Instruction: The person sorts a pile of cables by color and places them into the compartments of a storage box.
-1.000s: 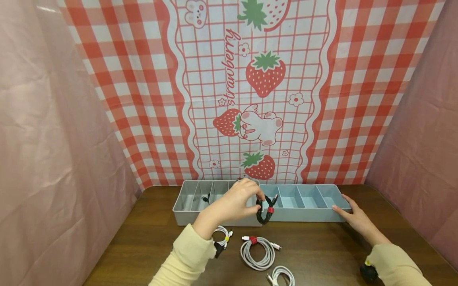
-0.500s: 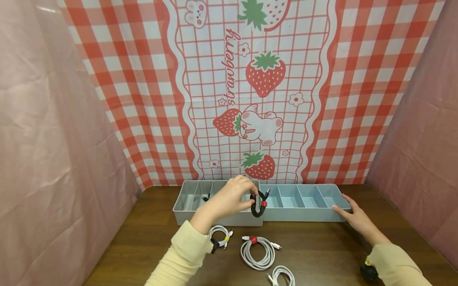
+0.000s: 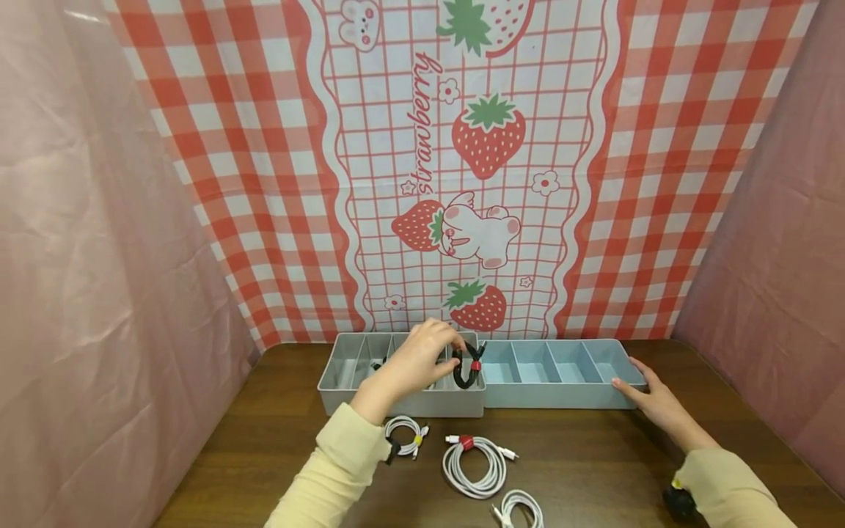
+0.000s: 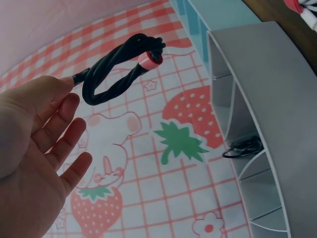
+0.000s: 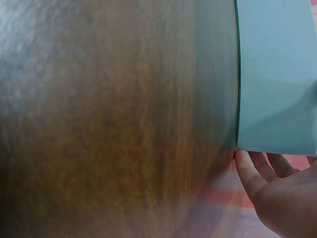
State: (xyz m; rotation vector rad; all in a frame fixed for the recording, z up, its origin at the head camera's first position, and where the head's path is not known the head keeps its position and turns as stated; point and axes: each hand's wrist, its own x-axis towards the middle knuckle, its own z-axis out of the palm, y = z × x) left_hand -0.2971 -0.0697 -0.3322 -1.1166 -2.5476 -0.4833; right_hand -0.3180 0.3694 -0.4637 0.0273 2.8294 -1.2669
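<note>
My left hand point(image 3: 416, 359) pinches a coiled black cable point(image 3: 467, 384) with a red tie, holding it over the right end of the grey divided box point(image 3: 403, 405). In the left wrist view the left hand point(image 4: 37, 139) has thumb and forefinger on one end of the black cable point(image 4: 105, 67), while the other fingers spread loosely. At the far right end of the light blue divided box point(image 3: 561, 396), my right hand point(image 3: 660, 407) rests against the corner. The right wrist view shows the right hand's point(image 5: 282, 193) fingertips touching the blue box's end point(image 5: 277, 99).
Another black cable point(image 4: 245, 147) lies in a grey box compartment. On the wooden table in front are a white cable with a red tie point(image 3: 499, 473), one with a yellow tie point(image 3: 414, 424) and a third white cable point(image 3: 521, 493). A strawberry-print cloth point(image 3: 488, 143) hangs behind.
My left hand has carried the black cable leftward and slightly back, from in front of the boxes' junction to above the grey box's right end. The right hand has stayed put.
</note>
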